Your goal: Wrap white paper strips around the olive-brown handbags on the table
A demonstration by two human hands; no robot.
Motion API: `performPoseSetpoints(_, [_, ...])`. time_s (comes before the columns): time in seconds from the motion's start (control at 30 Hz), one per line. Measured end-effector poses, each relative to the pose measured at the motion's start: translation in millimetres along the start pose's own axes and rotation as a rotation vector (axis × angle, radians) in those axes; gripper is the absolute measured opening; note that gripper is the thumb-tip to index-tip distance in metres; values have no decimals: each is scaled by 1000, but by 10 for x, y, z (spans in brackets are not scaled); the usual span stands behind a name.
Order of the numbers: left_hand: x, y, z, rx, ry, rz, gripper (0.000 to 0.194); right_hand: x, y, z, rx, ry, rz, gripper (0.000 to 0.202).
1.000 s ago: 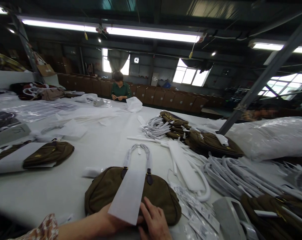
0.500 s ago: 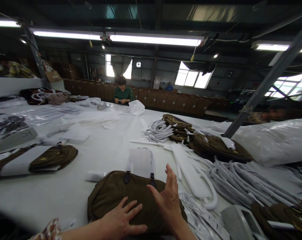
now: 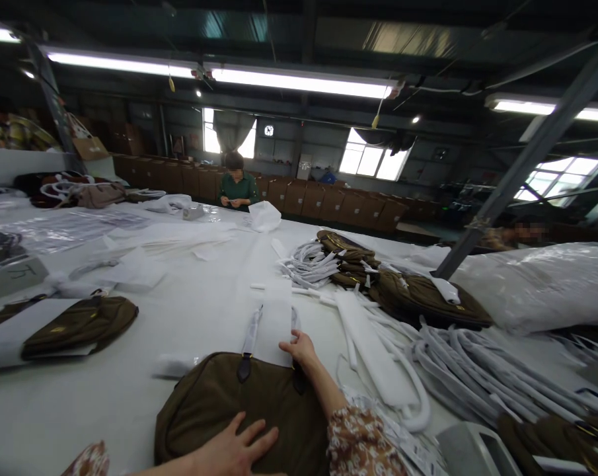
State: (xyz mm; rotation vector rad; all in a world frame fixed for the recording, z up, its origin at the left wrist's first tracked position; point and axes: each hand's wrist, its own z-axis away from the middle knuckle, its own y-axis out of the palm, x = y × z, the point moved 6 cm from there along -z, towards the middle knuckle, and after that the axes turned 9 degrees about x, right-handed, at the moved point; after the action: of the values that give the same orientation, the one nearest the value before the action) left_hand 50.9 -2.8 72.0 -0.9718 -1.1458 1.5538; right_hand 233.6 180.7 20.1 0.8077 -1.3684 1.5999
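An olive-brown handbag [image 3: 214,396] lies in front of me, its dark handle tabs facing away. My left hand [image 3: 232,451] rests flat on it with spread fingers. My right hand [image 3: 301,350] reaches past the bag's top edge, thumb and fingers closed at the right side of a white sheet [image 3: 275,324]. The sheet stands up between the handles. The left handle [image 3: 250,334] is wrapped in pale covering; my right hand partly hides the right one.
Another olive bag with a white band [image 3: 88,324] lies at left. To the right are stacked olive bags [image 3: 348,258], white foam strips [image 3: 373,350], grey wrapped handles [image 3: 467,363] and a grey dispenser-like object [image 3: 477,449]. A person in green [image 3: 238,188] is across the table.
My right hand has moved forward from above the bag to the white sheet, its fingers closing. The sheet now reaches higher. My left hand stays on the bag.
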Motion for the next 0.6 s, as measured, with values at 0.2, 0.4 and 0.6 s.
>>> performPoseSetpoints(0.2, [12, 40, 14, -21, 27, 38, 73, 11, 54, 160, 73, -83, -175, 26])
performPoseSetpoints(0.4, [45, 277, 37, -79, -14, 50, 82, 308, -20, 554, 149, -173, -274, 36])
performPoseSetpoints(0.6, [63, 419, 63, -92, -23, 65, 87, 418, -4, 1278, 275, -275, -158, 30])
